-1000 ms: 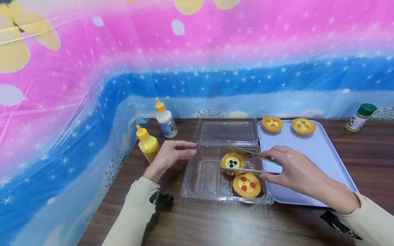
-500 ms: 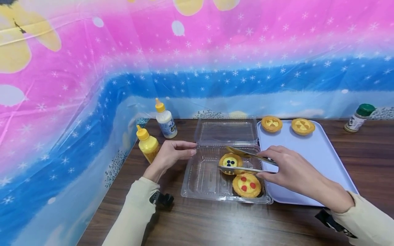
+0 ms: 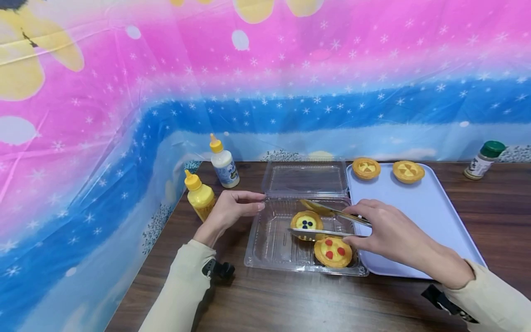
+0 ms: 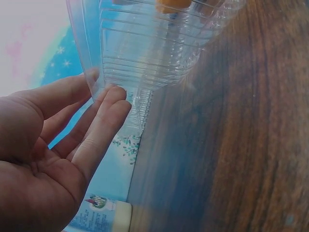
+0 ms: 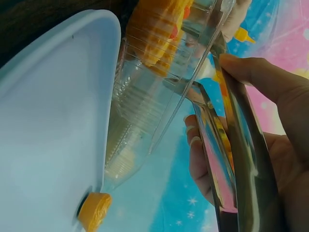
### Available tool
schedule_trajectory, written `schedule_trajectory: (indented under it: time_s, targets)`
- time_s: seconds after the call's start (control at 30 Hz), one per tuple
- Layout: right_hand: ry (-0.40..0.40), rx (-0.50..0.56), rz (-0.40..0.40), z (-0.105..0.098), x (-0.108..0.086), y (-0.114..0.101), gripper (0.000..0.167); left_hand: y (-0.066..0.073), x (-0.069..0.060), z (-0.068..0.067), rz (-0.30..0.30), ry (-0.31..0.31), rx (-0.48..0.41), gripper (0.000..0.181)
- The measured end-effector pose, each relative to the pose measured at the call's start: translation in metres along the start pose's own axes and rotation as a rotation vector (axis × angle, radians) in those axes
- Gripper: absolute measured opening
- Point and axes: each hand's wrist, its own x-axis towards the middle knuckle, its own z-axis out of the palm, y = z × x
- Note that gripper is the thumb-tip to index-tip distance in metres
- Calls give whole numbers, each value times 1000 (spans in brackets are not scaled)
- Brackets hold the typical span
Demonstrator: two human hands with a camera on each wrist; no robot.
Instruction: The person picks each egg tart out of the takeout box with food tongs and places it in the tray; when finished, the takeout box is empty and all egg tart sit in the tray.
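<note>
My left hand [image 3: 228, 210] pinches the left rim of a hinged clear plastic container [image 3: 269, 230]; in the left wrist view, thumb and fingers lie on either side of that rim. My right hand [image 3: 398, 235] holds metal tongs [image 3: 332, 234], thumb on one arm and fingers on the other. Inside the container, the tongs' arms stand on either side of an egg tart with dark blue berries [image 3: 307, 223]; whether both touch it I cannot tell. A tart with red toppings [image 3: 333, 252] sits in the container's front right corner, right by the berry tart.
Right of the container lies a pale lilac tray [image 3: 431, 207] with two plain tarts [image 3: 366, 168] at its far edge. A yellow squeeze bottle [image 3: 200, 196] and a white squeeze bottle [image 3: 225, 166] stand at left. A green-capped jar [image 3: 484, 160] stands far right.
The tongs and my right hand have shifted a little to the left, and the berry tart has moved left with them. My left hand has stayed at the container's rim.
</note>
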Motion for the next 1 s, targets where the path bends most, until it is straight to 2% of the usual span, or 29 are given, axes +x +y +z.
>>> schedule_trajectory:
  time_s: [0.47, 0.83, 1.0]
  targets:
    - [-46, -34, 61, 3, 5, -6, 56, 0, 0, 0, 3, -7, -18, 29]
    - [-40, -29, 39, 5, 7, -7, 51, 1, 1, 0, 16, -12, -13, 29]
    - [-27, -16, 29, 4, 5, -6, 48, 1, 1, 0, 3, -11, -14, 29]
